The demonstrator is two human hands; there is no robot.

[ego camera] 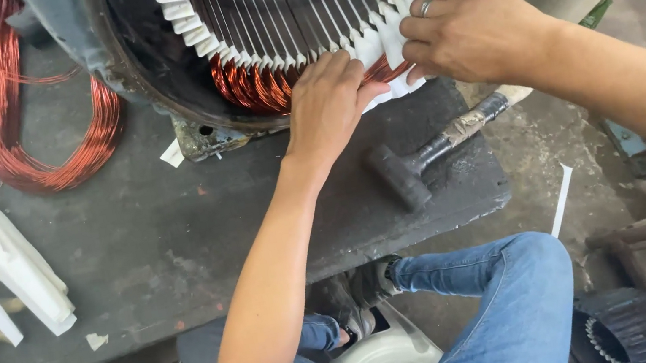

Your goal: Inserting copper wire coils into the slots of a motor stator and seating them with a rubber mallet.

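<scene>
I saw both hands on the white slot paper (384, 48) at stator (155, 87) near rim: left hand (326, 104) flat, pressing from near side, right hand (463, 32) pinching it from the right.

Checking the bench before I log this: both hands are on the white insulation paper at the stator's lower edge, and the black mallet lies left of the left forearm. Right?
Not quite. The head view shows the black mallet lying right of the left forearm, below the right hand. The rest holds: left hand and right hand are on the white insulation paper at the stator edge.
</scene>
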